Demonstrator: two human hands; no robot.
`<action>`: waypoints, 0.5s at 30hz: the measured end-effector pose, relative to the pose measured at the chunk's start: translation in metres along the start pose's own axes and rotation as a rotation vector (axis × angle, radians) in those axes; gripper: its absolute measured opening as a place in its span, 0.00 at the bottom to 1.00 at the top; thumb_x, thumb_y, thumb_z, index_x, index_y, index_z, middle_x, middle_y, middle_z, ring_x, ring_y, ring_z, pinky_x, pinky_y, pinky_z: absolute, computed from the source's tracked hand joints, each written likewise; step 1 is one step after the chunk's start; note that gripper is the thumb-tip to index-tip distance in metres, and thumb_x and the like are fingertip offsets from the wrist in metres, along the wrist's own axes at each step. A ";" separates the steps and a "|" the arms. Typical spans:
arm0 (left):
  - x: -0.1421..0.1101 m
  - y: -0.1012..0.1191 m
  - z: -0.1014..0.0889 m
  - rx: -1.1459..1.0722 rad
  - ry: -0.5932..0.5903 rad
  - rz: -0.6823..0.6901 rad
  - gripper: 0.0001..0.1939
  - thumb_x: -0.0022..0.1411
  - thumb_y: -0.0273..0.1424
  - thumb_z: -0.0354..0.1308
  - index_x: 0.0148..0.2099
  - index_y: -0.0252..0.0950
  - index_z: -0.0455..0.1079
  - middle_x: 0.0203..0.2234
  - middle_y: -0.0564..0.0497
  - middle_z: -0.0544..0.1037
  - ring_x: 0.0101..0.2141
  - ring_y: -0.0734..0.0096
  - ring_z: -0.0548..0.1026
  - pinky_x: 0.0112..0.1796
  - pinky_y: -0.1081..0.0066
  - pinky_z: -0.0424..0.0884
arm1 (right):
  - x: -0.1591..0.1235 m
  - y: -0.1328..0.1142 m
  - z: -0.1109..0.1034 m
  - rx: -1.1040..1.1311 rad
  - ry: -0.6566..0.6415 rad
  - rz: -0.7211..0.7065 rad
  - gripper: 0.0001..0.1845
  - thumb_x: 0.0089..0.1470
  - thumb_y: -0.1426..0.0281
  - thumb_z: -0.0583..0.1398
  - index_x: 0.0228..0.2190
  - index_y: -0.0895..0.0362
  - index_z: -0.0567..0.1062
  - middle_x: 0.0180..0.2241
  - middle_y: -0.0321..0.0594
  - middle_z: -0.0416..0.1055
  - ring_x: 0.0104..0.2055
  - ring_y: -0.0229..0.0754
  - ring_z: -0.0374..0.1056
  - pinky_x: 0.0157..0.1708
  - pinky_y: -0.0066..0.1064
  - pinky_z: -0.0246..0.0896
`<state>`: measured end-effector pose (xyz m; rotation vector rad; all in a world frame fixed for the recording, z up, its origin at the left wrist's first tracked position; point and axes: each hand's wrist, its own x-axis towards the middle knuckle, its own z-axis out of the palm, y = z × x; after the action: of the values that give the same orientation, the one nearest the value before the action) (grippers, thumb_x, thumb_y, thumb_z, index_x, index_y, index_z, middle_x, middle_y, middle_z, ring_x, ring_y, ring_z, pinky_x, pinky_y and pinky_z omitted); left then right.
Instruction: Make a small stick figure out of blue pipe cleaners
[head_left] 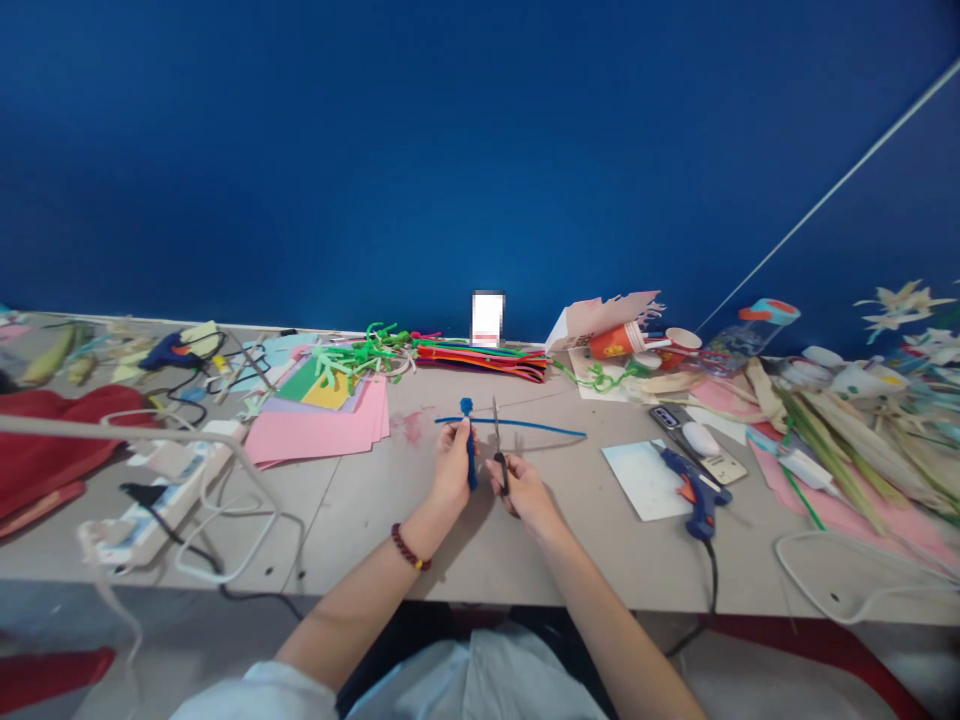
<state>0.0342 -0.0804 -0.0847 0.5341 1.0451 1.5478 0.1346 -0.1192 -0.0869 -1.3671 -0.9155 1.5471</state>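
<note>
My left hand [454,462] is closed on a blue pipe cleaner [472,460] that stands upright in its fingers, with a bunched, curled top. A longer blue pipe cleaner [536,428] runs crosswise behind both hands; whether my left fingers also grip it, I cannot tell. In my right hand [525,492] are scissors [499,455], with dark handles and blades pointing away from me. Their blades overlap the crosswise pipe cleaner in this view; contact cannot be made out. A bundle of red, green and other coloured pipe cleaners [480,362] lies beyond, against the wall.
A lit phone [487,320] leans on the blue wall. Pink paper [322,430] and bent green pipe cleaners [367,352] lie left, near a power strip [169,495] with loose cables. Right are a blue glue gun [701,490], white card [643,480], paper cups [619,342] and dried husks [840,450].
</note>
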 end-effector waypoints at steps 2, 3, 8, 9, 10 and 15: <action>-0.001 0.001 0.000 0.030 0.004 0.061 0.18 0.47 0.44 0.65 0.26 0.35 0.64 0.17 0.58 0.67 0.17 0.81 0.62 0.21 0.77 0.59 | 0.000 0.000 0.000 0.001 0.000 -0.005 0.26 0.35 0.49 0.65 0.19 0.54 0.59 0.11 0.24 0.57 0.09 0.25 0.42 0.11 0.24 0.31; -0.001 0.001 0.000 0.041 0.007 0.077 0.18 0.47 0.43 0.65 0.26 0.35 0.64 0.17 0.58 0.67 0.17 0.81 0.62 0.21 0.77 0.59 | 0.000 0.000 0.000 0.008 -0.004 -0.007 0.26 0.35 0.49 0.65 0.19 0.54 0.59 0.11 0.24 0.57 0.09 0.25 0.42 0.11 0.24 0.31; -0.004 0.002 0.002 0.056 -0.001 0.078 0.18 0.49 0.43 0.64 0.26 0.35 0.63 0.17 0.58 0.67 0.17 0.81 0.62 0.22 0.77 0.59 | -0.003 -0.003 -0.001 0.056 -0.034 0.003 0.26 0.35 0.50 0.65 0.21 0.55 0.60 0.11 0.24 0.58 0.10 0.25 0.42 0.11 0.23 0.31; -0.005 0.003 0.003 0.053 -0.001 0.074 0.17 0.49 0.43 0.63 0.26 0.35 0.63 0.17 0.59 0.67 0.17 0.81 0.62 0.22 0.77 0.59 | -0.003 -0.003 -0.001 0.061 -0.035 0.004 0.25 0.35 0.51 0.66 0.21 0.55 0.60 0.11 0.24 0.58 0.10 0.25 0.42 0.11 0.23 0.31; -0.005 0.003 0.003 0.050 -0.001 0.069 0.17 0.49 0.43 0.64 0.26 0.35 0.63 0.17 0.59 0.67 0.17 0.82 0.62 0.22 0.77 0.59 | -0.004 -0.003 -0.002 0.065 -0.031 0.001 0.25 0.34 0.51 0.66 0.21 0.55 0.60 0.11 0.24 0.58 0.10 0.25 0.42 0.11 0.23 0.31; -0.008 0.004 0.006 0.020 0.000 0.030 0.19 0.47 0.43 0.64 0.26 0.35 0.62 0.18 0.59 0.67 0.17 0.81 0.62 0.22 0.76 0.60 | -0.001 0.001 -0.004 0.060 -0.015 -0.014 0.24 0.35 0.52 0.66 0.20 0.56 0.62 0.10 0.26 0.59 0.09 0.25 0.42 0.10 0.23 0.31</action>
<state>0.0389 -0.0858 -0.0770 0.5655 1.0578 1.5654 0.1384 -0.1207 -0.0883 -1.3059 -0.8792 1.5634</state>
